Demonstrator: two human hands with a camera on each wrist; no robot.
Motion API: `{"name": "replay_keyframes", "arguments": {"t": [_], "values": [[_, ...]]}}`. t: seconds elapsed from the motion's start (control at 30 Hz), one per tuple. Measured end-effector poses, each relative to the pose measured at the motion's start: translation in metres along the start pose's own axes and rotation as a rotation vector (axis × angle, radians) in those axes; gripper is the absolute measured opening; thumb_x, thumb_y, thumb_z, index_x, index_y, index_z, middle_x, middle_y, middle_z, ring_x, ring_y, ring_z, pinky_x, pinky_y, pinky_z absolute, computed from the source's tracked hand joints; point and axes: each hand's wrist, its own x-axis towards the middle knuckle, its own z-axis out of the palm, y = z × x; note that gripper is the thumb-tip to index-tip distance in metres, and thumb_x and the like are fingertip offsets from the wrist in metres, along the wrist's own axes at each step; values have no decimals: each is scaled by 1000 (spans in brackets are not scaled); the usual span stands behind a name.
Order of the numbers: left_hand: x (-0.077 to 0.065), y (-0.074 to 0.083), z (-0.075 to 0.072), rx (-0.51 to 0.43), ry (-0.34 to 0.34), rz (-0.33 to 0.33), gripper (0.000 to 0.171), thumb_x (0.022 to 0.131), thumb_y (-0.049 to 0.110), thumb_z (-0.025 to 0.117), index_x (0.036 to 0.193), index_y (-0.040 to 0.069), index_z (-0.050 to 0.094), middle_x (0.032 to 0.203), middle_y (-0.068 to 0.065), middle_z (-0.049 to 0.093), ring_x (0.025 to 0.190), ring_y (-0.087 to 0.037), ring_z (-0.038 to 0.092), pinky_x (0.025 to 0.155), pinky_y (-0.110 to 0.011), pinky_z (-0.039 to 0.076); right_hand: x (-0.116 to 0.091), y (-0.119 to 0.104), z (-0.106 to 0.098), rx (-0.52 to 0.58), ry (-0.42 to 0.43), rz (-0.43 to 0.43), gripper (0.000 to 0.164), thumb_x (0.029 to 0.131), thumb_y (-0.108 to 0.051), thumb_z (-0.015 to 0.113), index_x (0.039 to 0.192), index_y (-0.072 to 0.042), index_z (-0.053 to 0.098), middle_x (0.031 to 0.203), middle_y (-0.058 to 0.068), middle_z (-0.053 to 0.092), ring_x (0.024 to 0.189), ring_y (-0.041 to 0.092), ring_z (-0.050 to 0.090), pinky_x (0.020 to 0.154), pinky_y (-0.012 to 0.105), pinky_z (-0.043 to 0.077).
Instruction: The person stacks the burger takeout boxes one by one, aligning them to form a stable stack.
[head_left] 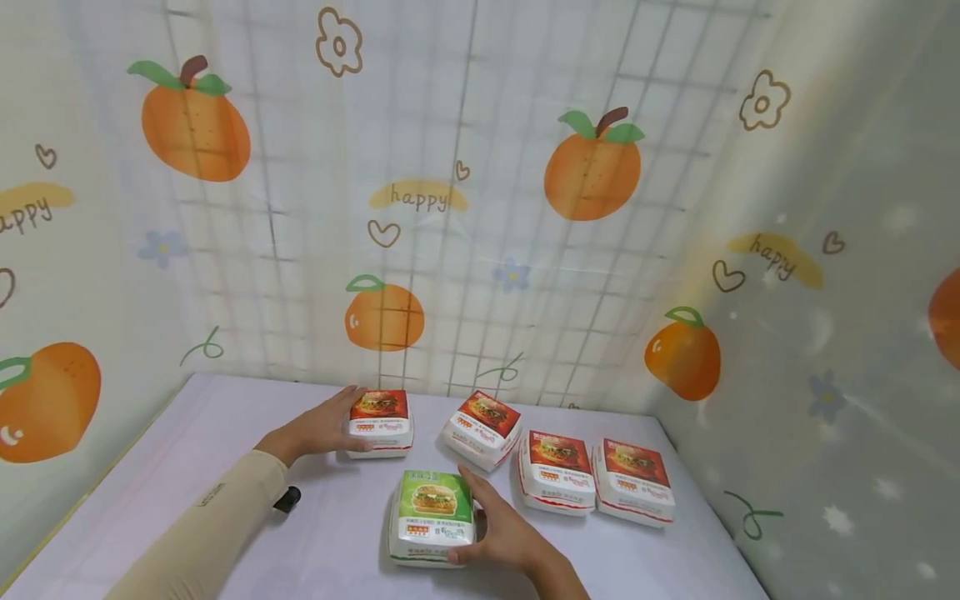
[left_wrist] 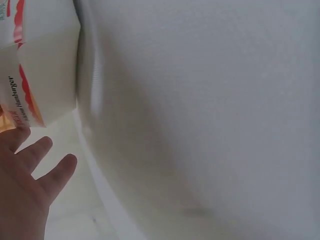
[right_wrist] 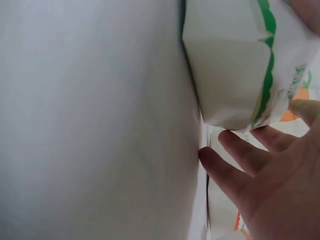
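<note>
At the back left of the table, my left hand (head_left: 326,423) holds the left side of a red-topped burger box (head_left: 381,412), thumb at its front and fingers toward its back. The left wrist view shows that box (left_wrist: 47,65) with spread fingers (left_wrist: 62,172) at its edge. Nearer the front stands a green-topped burger box (head_left: 432,508). My right hand (head_left: 502,529) holds its right side, thumb along the front and a finger at the back corner. In the right wrist view, fingertips (right_wrist: 227,137) meet the green-trimmed box (right_wrist: 225,80); the lower fingers are spread.
A tilted red-topped burger box (head_left: 483,429) stands at the back middle. Two more, a red-topped box (head_left: 557,471) and another red-topped box (head_left: 634,481), sit close together at the right. A small black object (head_left: 287,499) lies beside the left sleeve. A fruit-print curtain (head_left: 480,250) hangs behind the table.
</note>
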Motion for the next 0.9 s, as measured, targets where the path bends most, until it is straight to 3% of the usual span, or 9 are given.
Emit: {"name": "replay_keyframes", "arguments": {"t": [0.17, 0.33, 0.47, 0.6, 0.9], "values": [[-3, -1, 0, -117, 10, 5, 124, 65, 66, 79, 156, 12, 15, 158, -13, 21, 140, -33, 25, 110, -57, 25, 1, 0, 2, 6, 4, -26, 123, 60, -48, 91, 156, -37, 16, 158, 7, 22, 138, 32, 29, 108, 55, 29], [-6, 1, 1, -186, 0, -43, 128, 64, 59, 83, 158, 16, 8, 158, -13, 20, 140, -32, 25, 110, -57, 23, 1, 1, 3, 0, 3, -53, 120, 60, -48, 90, 156, -32, 19, 160, 8, 18, 144, 31, 17, 108, 56, 28], [-6, 3, 3, -183, 2, -66, 128, 63, 59, 84, 158, 20, 8, 158, -12, 21, 140, -31, 25, 110, -58, 23, 0, 4, 3, -18, -12, -55, 114, 63, -48, 89, 155, -33, 24, 159, 7, 20, 143, 32, 18, 107, 60, 26], [-5, 4, 5, -165, -2, -71, 127, 62, 54, 86, 158, 20, 10, 156, -13, 24, 139, -31, 27, 110, -57, 24, 0, 6, 2, -34, -20, -43, 113, 62, -49, 89, 155, -26, 28, 157, 7, 24, 142, 34, 21, 107, 64, 22], [-5, 4, 9, -184, 32, -95, 129, 62, 48, 89, 156, 8, 11, 153, -16, 27, 138, -32, 29, 110, -56, 25, -1, 5, 1, -41, 5, -66, 118, 58, -49, 90, 155, -19, 29, 155, 2, 29, 143, 29, 21, 110, 61, 17]]}}
